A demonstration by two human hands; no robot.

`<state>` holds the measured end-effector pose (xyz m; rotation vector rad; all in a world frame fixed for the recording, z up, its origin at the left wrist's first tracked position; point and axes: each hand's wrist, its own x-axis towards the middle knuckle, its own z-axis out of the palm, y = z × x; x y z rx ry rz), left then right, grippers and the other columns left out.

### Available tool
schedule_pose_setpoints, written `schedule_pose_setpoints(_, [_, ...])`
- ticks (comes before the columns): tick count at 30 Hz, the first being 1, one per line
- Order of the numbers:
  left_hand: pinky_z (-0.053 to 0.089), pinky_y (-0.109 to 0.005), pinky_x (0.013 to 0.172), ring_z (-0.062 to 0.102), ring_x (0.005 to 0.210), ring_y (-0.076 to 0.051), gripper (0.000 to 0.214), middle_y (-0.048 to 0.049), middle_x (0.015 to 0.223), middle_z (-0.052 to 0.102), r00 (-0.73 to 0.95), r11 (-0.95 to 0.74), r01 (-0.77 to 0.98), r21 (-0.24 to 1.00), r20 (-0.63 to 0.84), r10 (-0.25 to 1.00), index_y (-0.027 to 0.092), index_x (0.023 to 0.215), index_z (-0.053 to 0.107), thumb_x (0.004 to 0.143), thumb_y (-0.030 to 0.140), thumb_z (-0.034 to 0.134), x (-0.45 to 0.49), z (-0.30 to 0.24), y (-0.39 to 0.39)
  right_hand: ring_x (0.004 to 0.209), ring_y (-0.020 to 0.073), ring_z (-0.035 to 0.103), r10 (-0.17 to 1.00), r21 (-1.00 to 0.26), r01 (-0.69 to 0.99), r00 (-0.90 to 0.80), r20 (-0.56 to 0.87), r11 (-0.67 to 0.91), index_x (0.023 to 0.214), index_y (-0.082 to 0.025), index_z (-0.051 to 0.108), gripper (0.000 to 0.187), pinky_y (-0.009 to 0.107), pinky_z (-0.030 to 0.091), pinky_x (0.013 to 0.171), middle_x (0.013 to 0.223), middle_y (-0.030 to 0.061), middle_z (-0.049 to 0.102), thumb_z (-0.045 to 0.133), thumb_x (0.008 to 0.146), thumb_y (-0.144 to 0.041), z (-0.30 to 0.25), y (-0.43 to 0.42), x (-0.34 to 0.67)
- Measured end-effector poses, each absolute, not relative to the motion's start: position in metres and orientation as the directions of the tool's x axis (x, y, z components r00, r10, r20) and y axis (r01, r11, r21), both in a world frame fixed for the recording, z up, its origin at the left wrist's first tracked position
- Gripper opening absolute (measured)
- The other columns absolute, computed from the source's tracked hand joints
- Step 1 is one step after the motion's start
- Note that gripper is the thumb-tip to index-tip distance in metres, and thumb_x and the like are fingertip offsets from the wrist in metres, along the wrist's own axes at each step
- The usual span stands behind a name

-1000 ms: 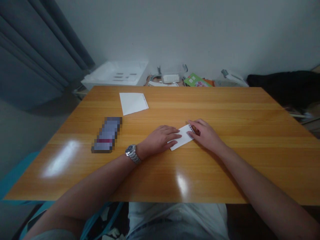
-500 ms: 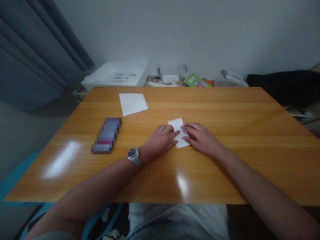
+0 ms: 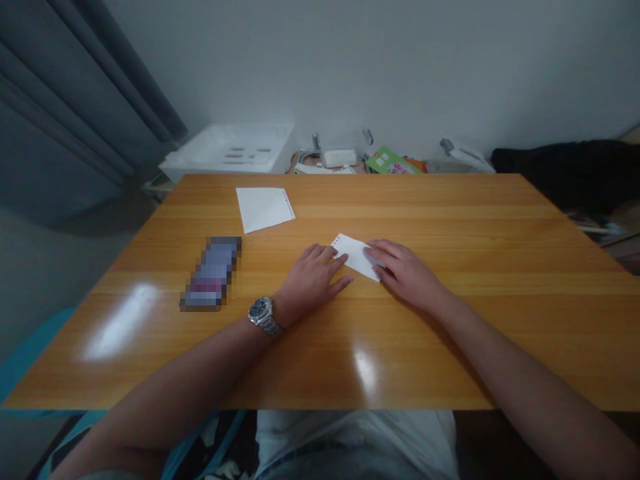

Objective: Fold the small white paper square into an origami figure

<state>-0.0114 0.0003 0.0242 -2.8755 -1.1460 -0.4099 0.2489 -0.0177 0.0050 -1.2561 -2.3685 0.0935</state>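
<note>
A small piece of white paper (image 3: 355,255), apparently folded, lies slanted on the table with a perforated edge at its upper left. My left hand (image 3: 313,275) rests palm down at its left end. The index fingertip touches the paper, while the thumb stretches apart over the wood. My right hand (image 3: 405,270) has its fingers over the paper's right end and its thumb at the lower edge, gripping it. The fingers cover part of that end. A silver watch (image 3: 264,313) is on my left wrist.
Farther back on the wooden table (image 3: 450,220) lies another white sheet (image 3: 265,208) with a perforated right edge. A blurred-out phone-like object (image 3: 213,273) lies at the left. Beyond the far edge are a white tray (image 3: 240,148) and a green booklet (image 3: 393,162).
The paper has turned counterclockwise, its perforated edge swinging to the left and its lower end to the right. My left thumb has come off the paper.
</note>
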Motion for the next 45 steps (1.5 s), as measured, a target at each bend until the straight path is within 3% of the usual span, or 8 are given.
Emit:
schedule_pose_setpoints(4, [0.044,-0.043,0.102,0.057,0.109,-0.028,0.052,-0.0126,0.119,0.062,0.676,-0.701,0.711,0.046,0.230,0.700,0.017,0.135,0.061,0.103,0.053,0.044,-0.008,0.028,-0.006,0.140,0.0296,0.050,0.802,-0.232,0.784,-0.486,0.348,0.576,0.141,-0.015,0.058,0.042,0.054,0.040,0.117,0.149,0.0163,0.057,0.048,0.103,-0.029,0.010,-0.023,0.242])
schedule_pose_setpoints(9, [0.046,-0.044,0.093,0.056,0.102,-0.028,0.052,-0.0131,0.115,0.061,0.654,-0.674,0.738,0.019,0.221,0.723,0.017,0.135,0.060,0.103,0.055,0.043,-0.006,0.028,-0.010,0.152,0.0307,0.034,0.796,-0.140,0.800,-0.529,0.294,0.584,0.146,-0.021,0.054,0.044,0.061,0.023,0.125,0.159,0.0100,0.047,0.045,0.105,-0.033,0.015,-0.032,0.227])
schedule_pose_setpoints(18, [0.046,-0.046,0.102,0.054,0.116,-0.030,0.054,-0.0157,0.134,0.056,0.656,-0.689,0.719,0.086,0.242,0.715,0.015,0.139,0.056,0.101,0.052,0.048,-0.008,0.024,-0.008,0.147,0.0295,0.043,0.803,-0.199,0.779,-0.564,0.192,0.594,0.152,-0.019,0.048,0.052,0.055,0.035,0.121,0.158,0.0135,0.047,0.040,0.106,-0.044,0.009,-0.041,0.216])
schedule_pose_setpoints(24, [0.041,-0.045,0.111,0.054,0.124,-0.029,0.055,-0.0145,0.140,0.058,0.720,-0.748,0.658,0.090,0.213,0.660,0.014,0.143,0.054,0.103,0.051,0.046,-0.013,0.023,-0.006,0.149,0.0282,0.040,0.822,-0.235,0.787,-0.547,0.159,0.570,0.156,-0.015,0.040,0.060,0.053,0.033,0.123,0.159,0.0147,0.045,0.038,0.106,-0.048,0.009,-0.042,0.217])
schedule_pose_setpoints(28, [0.036,-0.049,0.115,0.055,0.126,-0.029,0.052,-0.0116,0.146,0.056,0.721,-0.743,0.661,0.105,0.182,0.668,0.019,0.145,0.053,0.104,0.050,0.043,-0.019,0.022,-0.006,0.151,0.0308,0.036,0.844,-0.211,0.818,-0.508,0.170,0.535,0.155,-0.016,0.043,0.058,0.055,0.034,0.122,0.163,0.0160,0.037,0.041,0.105,-0.047,0.008,-0.043,0.217])
schedule_pose_setpoints(34, [0.035,-0.047,0.118,0.051,0.135,-0.027,0.053,-0.0116,0.154,0.050,0.718,-0.731,0.664,0.156,0.138,0.682,0.018,0.149,0.047,0.105,0.048,0.042,-0.026,0.027,-0.013,0.152,0.0322,0.032,0.855,-0.165,0.840,-0.498,0.143,0.517,0.153,-0.021,0.046,0.053,0.056,0.034,0.121,0.165,0.0127,0.036,0.042,0.105,-0.043,0.010,-0.043,0.234])
schedule_pose_setpoints(39, [0.032,-0.044,0.121,0.050,0.139,-0.024,0.056,-0.0113,0.158,0.046,0.731,-0.735,0.654,0.176,0.103,0.675,0.015,0.151,0.044,0.106,0.048,0.040,-0.033,0.025,-0.010,0.154,0.0325,0.026,0.866,-0.157,0.852,-0.488,0.105,0.499,0.159,-0.019,0.037,0.060,0.058,0.032,0.122,0.165,0.0136,0.033,0.041,0.105,-0.044,0.009,-0.048,0.248])
schedule_pose_setpoints(45, [0.021,-0.046,0.127,0.044,0.145,-0.023,0.057,-0.0125,0.159,0.043,0.765,-0.767,0.627,0.137,0.081,0.639,0.012,0.151,0.042,0.107,0.047,0.038,-0.036,0.022,-0.006,0.152,0.0305,0.032,0.878,-0.174,0.861,-0.472,0.083,0.479,0.162,-0.016,0.027,0.067,0.055,0.034,0.122,0.165,0.0152,0.032,0.040,0.104,-0.047,0.007,-0.052,0.245])
